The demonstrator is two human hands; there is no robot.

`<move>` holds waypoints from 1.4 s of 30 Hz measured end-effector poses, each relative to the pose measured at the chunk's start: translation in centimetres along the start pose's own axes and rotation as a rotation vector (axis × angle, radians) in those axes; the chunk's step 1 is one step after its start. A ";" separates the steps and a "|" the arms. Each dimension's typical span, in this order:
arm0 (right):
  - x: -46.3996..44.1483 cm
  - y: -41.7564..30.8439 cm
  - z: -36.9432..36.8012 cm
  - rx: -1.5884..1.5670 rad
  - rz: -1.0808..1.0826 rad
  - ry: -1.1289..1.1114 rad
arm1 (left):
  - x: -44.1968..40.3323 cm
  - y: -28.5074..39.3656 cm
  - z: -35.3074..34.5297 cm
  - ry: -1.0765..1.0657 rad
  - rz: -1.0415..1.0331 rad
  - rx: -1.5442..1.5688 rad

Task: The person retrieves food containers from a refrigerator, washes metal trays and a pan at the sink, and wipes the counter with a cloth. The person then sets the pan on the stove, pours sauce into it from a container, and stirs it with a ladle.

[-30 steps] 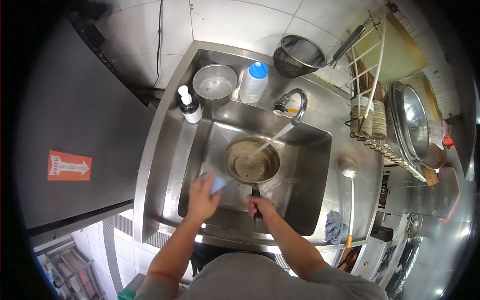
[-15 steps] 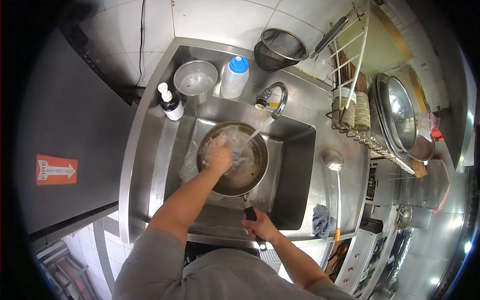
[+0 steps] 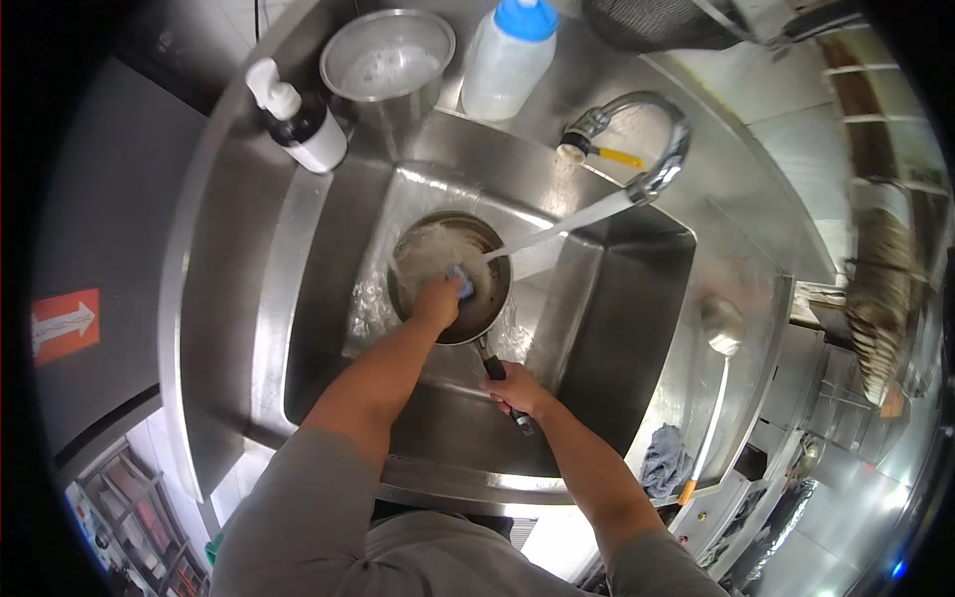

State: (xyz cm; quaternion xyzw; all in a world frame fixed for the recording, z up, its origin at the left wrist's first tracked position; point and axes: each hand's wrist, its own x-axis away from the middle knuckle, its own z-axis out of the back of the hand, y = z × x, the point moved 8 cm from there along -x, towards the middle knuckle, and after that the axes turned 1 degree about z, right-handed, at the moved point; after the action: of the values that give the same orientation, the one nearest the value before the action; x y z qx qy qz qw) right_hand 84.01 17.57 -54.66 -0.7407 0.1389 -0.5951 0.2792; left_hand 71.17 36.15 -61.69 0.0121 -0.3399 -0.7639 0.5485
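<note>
A frying pan (image 3: 485, 310) sits low in the sink, with cloudy water in it. My right hand (image 3: 517, 388) is wrapped round its black handle (image 3: 494, 367). Inside the pan, my left hand (image 3: 438, 300) presses a small blue-grey scrubbing pad (image 3: 461, 282) against the bottom, its fingers partly hidden. A stream of water runs from the curved faucet (image 3: 662, 179) into the pan, beside the pad.
The steel sink (image 3: 617, 318) surrounds the pan. Behind it stand a pump bottle (image 3: 313, 139), a metal pot (image 3: 388, 95) and a blue-capped bottle (image 3: 507, 70). To the right lie a ladle (image 3: 709, 418) and a grey cloth (image 3: 665, 461). A mesh strainer (image 3: 657, 22) is at the back.
The camera view has come closer to the sink and tilted. My left hand has shifted across the pan's bottom, and the pad shows more plainly. My right hand keeps hold of the handle.
</note>
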 end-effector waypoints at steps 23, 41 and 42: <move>-3.4 7.7 3.5 0.397 -0.141 0.140 | 1.5 -8.0 -5.7 -0.260 -0.063 -0.025; 7.0 -2.7 -1.9 -0.370 -0.185 -0.049 | 13.7 3.6 19.1 0.133 -0.027 0.180; 8.1 -3.5 -2.4 -0.415 -0.147 -0.072 | 17.2 3.9 24.1 0.203 0.063 0.127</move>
State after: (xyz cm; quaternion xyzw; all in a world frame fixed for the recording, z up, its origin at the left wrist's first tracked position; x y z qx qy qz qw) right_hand 83.31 15.42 -45.84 -0.8113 0.1941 -0.5455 0.0813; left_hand 58.16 33.15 -34.99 0.1134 -0.3305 -0.7179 0.6021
